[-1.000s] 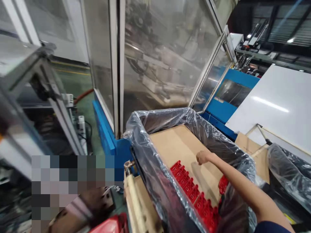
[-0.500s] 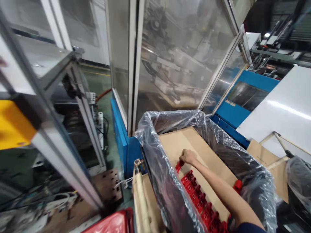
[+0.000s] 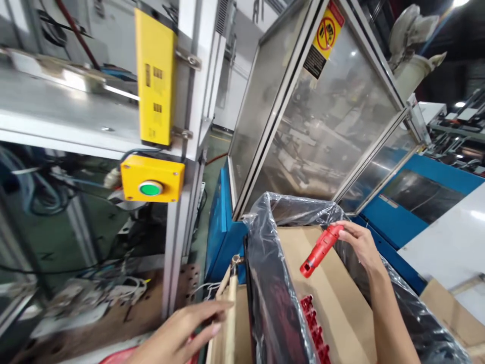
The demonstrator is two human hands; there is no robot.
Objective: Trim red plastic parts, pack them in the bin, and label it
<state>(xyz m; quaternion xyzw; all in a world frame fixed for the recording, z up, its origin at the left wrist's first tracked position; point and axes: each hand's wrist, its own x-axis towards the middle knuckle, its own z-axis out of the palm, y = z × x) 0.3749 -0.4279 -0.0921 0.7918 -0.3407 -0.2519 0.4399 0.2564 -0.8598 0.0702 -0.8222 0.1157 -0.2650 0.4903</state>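
My right hand (image 3: 359,245) is raised above a lined box and pinches one end of a red tubular plastic part (image 3: 321,251) between thumb and fingers. The part slants down to the left, and its lower end has a square-looking opening. Below it, a row of similar red parts (image 3: 313,326) lies on the cardboard sheet (image 3: 341,298) inside the box, along its left side. My left hand (image 3: 189,323) is at the bottom, left of the box, with fingers and thumb apart and nothing seen in it. It is nearest to a cream-coloured pipe (image 3: 230,323).
Clear plastic film (image 3: 271,263) lines the box and hangs over its rim. Behind stands a blue machine with a framed transparent guard (image 3: 303,146). At left, a metal frame carries a yellow box with a green button (image 3: 150,188). Something red (image 3: 121,355) shows at the bottom.
The view has swung left. My right hand was low at the far end of the red row and is now higher, with a red part in it. My left hand has come into view.
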